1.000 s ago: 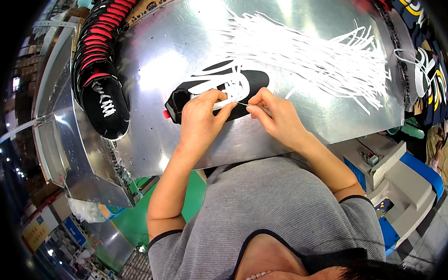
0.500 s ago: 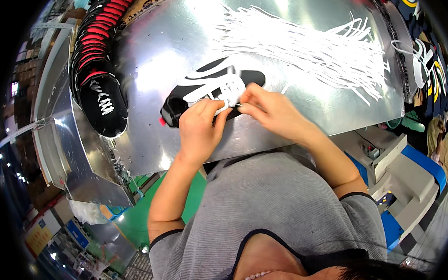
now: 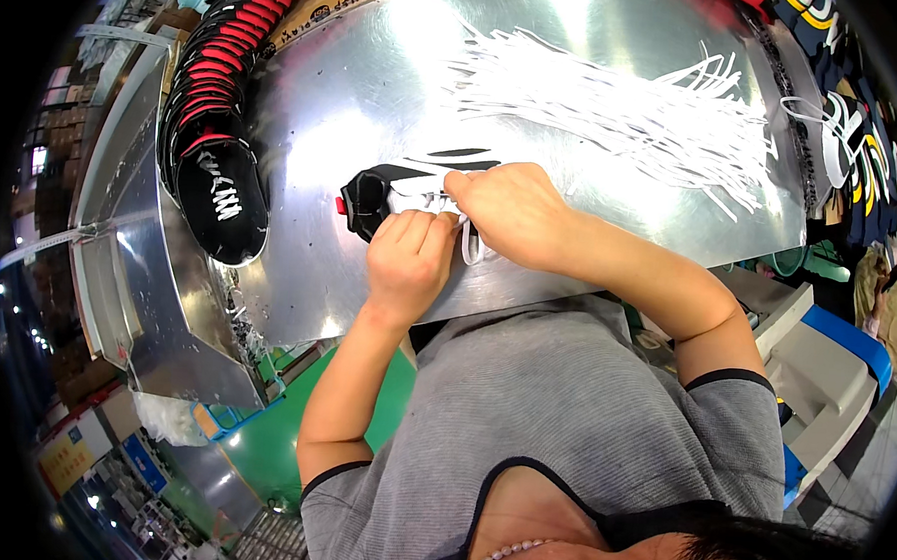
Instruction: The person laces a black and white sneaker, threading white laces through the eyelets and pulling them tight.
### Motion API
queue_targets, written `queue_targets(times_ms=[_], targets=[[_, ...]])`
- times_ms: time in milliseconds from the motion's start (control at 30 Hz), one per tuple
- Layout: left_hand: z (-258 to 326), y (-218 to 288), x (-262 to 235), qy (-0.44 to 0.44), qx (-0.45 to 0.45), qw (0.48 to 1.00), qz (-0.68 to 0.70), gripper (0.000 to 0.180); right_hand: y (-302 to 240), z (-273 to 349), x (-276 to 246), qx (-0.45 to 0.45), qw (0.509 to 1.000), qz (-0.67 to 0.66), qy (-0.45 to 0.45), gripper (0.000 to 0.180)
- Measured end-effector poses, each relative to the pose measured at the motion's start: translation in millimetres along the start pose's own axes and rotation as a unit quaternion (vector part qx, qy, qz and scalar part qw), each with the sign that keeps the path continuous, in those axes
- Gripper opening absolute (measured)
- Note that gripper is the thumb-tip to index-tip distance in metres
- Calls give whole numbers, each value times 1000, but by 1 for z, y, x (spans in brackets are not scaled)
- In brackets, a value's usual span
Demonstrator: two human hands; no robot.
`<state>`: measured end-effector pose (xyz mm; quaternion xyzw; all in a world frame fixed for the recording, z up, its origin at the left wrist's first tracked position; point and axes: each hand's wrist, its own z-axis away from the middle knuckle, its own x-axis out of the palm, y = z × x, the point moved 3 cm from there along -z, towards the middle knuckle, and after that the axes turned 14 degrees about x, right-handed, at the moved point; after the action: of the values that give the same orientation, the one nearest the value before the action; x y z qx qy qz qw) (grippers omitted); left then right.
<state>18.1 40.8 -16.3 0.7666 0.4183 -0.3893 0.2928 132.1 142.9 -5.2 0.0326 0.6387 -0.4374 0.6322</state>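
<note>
A black and white shoe upper [image 3: 410, 175] lies on the metal tabletop in front of me, its black heel opening turned to the left. My left hand [image 3: 409, 263] is closed on the near edge of the upper, fingertips at the eyelets. Curled over the toe half, my right hand [image 3: 516, 215] is closed with its fingers pinched at the lacing and hides much of that end. A white shoelace [image 3: 472, 249] hangs in a short loop below the right fingers. Its ends are hidden.
A long nested row of black and red shoe uppers [image 3: 217, 185] runs along the table's left edge. A pile of loose white laces [image 3: 606, 102] covers the far right. More dark uppers [image 3: 860, 148] lie beyond the right edge. The metal tabletop [image 3: 305, 244] reflects brightly.
The upper has turned and tilted, so its heel opening shows more. My right hand has rolled over its toe half, and a lace loop now hangs below. The left hand still grips the near edge.
</note>
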Motion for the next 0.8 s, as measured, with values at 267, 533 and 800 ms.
queue_targets(times_ms=[267,533,800], targets=[[-2,-1,5,2,-12,998,63,16,24,-17,-13,106,948,-300,0,20],[-2,-3,-1,-55,-49,988,137,23,42,-6,-102,3,769,-602,215,8],[1,-24,-5,-21,-362,876,318,53,42,-17,19,129,851,-509,-13,10]])
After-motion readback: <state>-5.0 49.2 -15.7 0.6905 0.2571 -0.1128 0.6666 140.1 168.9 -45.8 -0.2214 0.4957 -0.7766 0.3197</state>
